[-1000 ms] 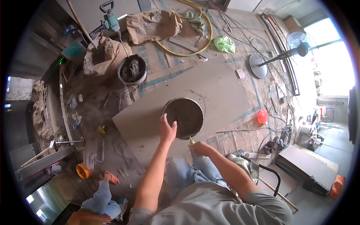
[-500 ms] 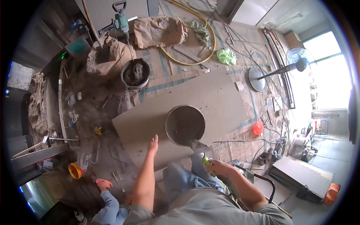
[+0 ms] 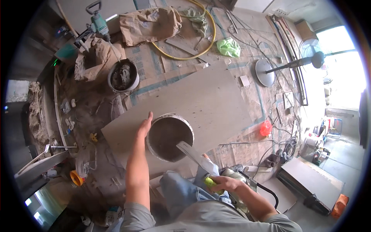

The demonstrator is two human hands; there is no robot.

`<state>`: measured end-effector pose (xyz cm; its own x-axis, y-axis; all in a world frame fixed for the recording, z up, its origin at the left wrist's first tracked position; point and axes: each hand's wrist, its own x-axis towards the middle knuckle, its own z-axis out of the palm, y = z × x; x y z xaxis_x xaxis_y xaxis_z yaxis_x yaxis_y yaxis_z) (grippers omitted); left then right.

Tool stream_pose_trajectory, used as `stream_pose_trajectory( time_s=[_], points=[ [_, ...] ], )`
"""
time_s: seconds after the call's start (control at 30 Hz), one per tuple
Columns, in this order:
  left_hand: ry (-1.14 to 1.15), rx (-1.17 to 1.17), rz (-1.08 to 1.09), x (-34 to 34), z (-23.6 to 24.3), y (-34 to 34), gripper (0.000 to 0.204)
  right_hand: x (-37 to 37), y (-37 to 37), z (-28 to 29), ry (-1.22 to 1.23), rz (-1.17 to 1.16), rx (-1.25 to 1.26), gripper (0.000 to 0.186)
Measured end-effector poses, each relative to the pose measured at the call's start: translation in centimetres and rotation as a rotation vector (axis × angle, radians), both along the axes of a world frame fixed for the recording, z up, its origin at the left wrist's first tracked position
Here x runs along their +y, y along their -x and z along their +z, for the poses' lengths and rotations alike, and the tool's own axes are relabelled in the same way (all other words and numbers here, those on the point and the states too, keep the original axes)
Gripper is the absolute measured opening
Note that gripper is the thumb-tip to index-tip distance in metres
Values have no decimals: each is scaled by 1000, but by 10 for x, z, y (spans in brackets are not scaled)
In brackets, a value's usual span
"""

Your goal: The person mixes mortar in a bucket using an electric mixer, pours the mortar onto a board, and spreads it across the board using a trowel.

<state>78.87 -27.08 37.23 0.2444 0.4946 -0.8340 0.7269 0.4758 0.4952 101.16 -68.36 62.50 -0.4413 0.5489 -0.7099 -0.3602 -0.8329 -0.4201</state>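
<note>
- Beyond the near bucket (image 3: 170, 116), the board (image 3: 216, 100) could get splattered, the likely cause being a slip of that bucket, which looks tilted toward the person
- The bucket itself might tip if poorly braced: the left hand (image 3: 146, 124) is at its left side, fingers straight and together, though whether it presses on the wall I cannot tell
- The trowel (image 3: 198, 157) has its tip inside the bucket and its blade across the near-right rim; grey mix could drip on the jeans (image 3: 174, 187), near side of the bucket, should the right hand (image 3: 228, 184), curled round the handle, twist
- Counted: one board; one standing fan (image 3: 297, 62), right of and beyond the bucket; two paper bags (image 3: 148, 25), beyond and left; two buckets, the second bucket (image 3: 133, 85) also beyond and left; two hands; one trowel
</note>
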Motion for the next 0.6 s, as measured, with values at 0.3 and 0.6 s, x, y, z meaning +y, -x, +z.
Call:
stream_pose_trajectory(
  time_s=[0.3, 0.6],
  points=[
    [54, 2, 12, 15, 17, -69, 86, 21, -120, -162, -43, 198, -935, 41],
    [-494, 12, -50, -74, 127, -70, 48, 58, -170, -292, 175, 165, -646, 31]
  ],
)
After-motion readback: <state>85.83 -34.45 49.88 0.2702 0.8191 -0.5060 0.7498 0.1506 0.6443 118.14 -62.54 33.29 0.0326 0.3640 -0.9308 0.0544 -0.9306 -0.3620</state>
